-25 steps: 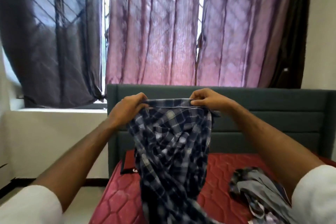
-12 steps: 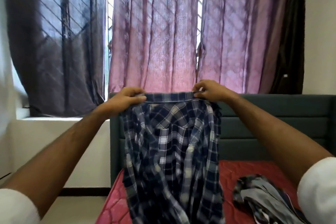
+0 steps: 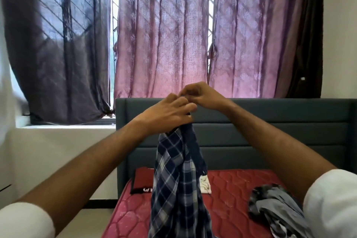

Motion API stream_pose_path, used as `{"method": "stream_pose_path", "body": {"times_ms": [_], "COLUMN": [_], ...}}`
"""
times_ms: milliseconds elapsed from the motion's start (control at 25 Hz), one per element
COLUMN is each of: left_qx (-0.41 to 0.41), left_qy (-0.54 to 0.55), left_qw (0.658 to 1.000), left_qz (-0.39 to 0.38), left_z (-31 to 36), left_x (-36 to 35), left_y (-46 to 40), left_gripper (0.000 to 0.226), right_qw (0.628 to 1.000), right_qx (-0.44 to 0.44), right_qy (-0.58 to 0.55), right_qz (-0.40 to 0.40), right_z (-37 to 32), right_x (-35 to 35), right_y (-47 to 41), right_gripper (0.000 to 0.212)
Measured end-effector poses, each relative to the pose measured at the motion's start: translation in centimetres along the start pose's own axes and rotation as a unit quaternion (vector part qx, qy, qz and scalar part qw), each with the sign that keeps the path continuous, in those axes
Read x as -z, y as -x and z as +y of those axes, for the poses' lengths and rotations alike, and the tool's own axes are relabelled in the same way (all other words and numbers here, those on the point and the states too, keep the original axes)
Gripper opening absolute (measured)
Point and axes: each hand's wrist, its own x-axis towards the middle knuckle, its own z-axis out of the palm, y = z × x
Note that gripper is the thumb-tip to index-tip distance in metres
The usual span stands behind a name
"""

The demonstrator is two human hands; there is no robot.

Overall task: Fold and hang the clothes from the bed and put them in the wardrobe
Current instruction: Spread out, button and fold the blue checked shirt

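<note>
Lying beside plaid shirt (image 3: 177,176): grey garment (image 3: 274,210).

bare forearms (image 3: 92,162); white short sleeves (image 3: 332,203)

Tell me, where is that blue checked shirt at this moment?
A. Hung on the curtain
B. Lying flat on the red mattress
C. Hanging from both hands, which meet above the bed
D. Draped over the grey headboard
C: the left hand and right hand are brought together at the top of the checked shirt, which hangs down in a narrow drape in front of the headboard and over the red mattress.
</note>
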Motion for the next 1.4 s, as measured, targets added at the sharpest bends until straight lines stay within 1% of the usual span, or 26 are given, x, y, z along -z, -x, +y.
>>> {"method": "stream_pose_path", "body": {"times_ms": [80, 160, 200, 240, 280, 320, 400, 440, 520, 600, 640, 680, 720, 800, 880, 920, 960, 1040, 1080, 1160, 1200, 1240, 1280, 1320, 1360, 1400], "left_qx": [-0.010, 0.039, 0.069, 0.104, 0.145, 0.197, 0.316, 0.365, 0.438, 0.482, 0.492, 0.496, 0.495, 0.499, 0.511, 0.504, 0.480, 0.383, 0.341, 0.322, 0.343, 0.383, 0.434, 0.489, 0.540, 0.580], "left_qy": [-0.036, -0.056, -0.052, -0.043, -0.002, 0.077, 0.238, 0.276, 0.304, 0.342, 0.354, 0.351, 0.332, 0.284, 0.264, 0.260, 0.255, 0.247, 0.244, 0.240, 0.236, 0.236, 0.247, 0.279, 0.317, 0.356], "left_qw": [0.999, 0.998, 0.996, 0.994, 0.989, 0.977, 0.918, 0.888, 0.846, 0.806, 0.795, 0.794, 0.802, 0.817, 0.814, 0.819, 0.836, 0.890, 0.907, 0.910, 0.905, 0.891, 0.866, 0.827, 0.778, 0.726], "left_qz": [-0.022, -0.018, -0.007, 0.004, 0.010, 0.009, -0.026, -0.036, -0.014, 0.025, 0.036, 0.038, 0.037, 0.054, 0.083, 0.087, 0.079, 0.007, -0.041, -0.099, -0.090, -0.066, -0.033, 0.006, 0.054, 0.100], "left_z": [0.2, 0.4, 0.5, 0.6, 0.5, 0.2, -0.9, -1.4, -2.0, -1.8, -1.5, -1.2, -0.9, -0.8, -1.6, -2.2, -3.0, -4.6, -4.9, -3.8, -3.2, -2.6, -2.3, -2.5, -3.2, -3.9], "left_x": [-0.4, -1.1, -1.3, -1.4, -1.5, -1.4, -1.5, -1.9, -2.6, -2.6, -2.4, -2.3, -2.2, -2.0, -1.4, -1.1, -0.6, 0.2, 0.4, -0.2, -1.0, -2.2, -3.0, -3.6, -3.8, -3.2], "left_y": [-0.2, 0.0, 0.0, 0.0, 0.0, 0.1, 0.9, 1.4, 2.2, 1.8, 1.3, 0.7, 0.3, -0.5, -0.9, -0.9, -0.7, 0.1, 0.5, 1.5, 2.1, 2.7, 3.0, 3.0, 2.8, 2.4], "left_gripper": [0.030, 0.027, 0.026, 0.025, 0.024, 0.022, 0.012, 0.010, 0.015, 0.018, 0.019, 0.020, 0.020, 0.017, 0.013, 0.014, 0.017, 0.026, 0.028, 0.023, 0.018, 0.014, 0.010, 0.011, 0.017, 0.021], "right_qw": [1.000, 0.998, 0.992, 0.980, 0.966, 0.959, 0.962, 0.965, 0.969, 0.977, 0.978, 0.976, 0.971, 0.962, 0.966, 0.970, 0.969, 0.959, 0.954, 0.953, 0.956, 0.958, 0.954, 0.941, 0.924, 0.914], "right_qx": [0.002, -0.027, -0.064, -0.105, -0.142, -0.172, -0.202, -0.205, -0.215, -0.211, -0.199, -0.186, -0.176, -0.174, -0.190, -0.204, -0.221, -0.242, -0.241, -0.223, -0.208, -0.185, -0.151, -0.110, -0.071, -0.047], "right_qy": [-0.005, -0.052, -0.110, -0.170, -0.212, -0.220, -0.181, -0.161, -0.114, -0.017, 0.045, 0.104, 0.150, 0.196, 0.162, 0.111, 0.056, 0.000, 0.001, 0.032, 0.062, 0.114, 0.196, 0.292, 0.365, 0.401], "right_qz": [-0.014, -0.014, 0.004, 0.027, 0.038, 0.036, -0.005, -0.027, -0.030, 0.009, 0.031, 0.051, 0.067, 0.081, 0.074, 0.077, 0.090, 0.149, 0.178, 0.202, 0.200, 0.188, 0.167, 0.134, 0.092, 0.049], "right_z": [-0.2, -0.5, -0.7, -1.1, -1.3, -1.4, -1.4, -1.4, -1.6, -2.4, -2.8, -3.2, -3.6, -3.9, -3.6, -3.3, -3.0, -2.1, -1.6, -1.2, -1.4, -1.7, -2.2, -2.7, -3.3, -3.7], "right_x": [-0.1, -0.8, -1.3, -2.0, -2.6, -3.2, -4.3, -4.7, -5.2, -4.9, -4.5, -4.2, -4.0, -3.9, -4.2, -4.1, -3.6, -1.7, -0.4, 2.6, 3.8, 4.8, 5.8, 6.6, 7.3, 8.1], "right_y": [-0.2, 0.0, 0.4, 0.9, 1.5, 2.2, 3.6, 4.0, 4.6, 4.4, 4.0, 3.6, 3.2, 2.6, 2.6, 2.7, 2.7, 2.4, 2.1, 1.1, 0.5, -0.1, -0.7, -1.1, -1.4, -1.6], "right_gripper": [0.015, 0.017, 0.019, 0.023, 0.027, 0.029, 0.034, 0.035, 0.033, 0.029, 0.028, 0.026, 0.023, 0.014, 0.007, 0.007, 0.009, 0.013, 0.014, 0.016, 0.016, 0.014, 0.012, 0.011, 0.013, 0.015]}}
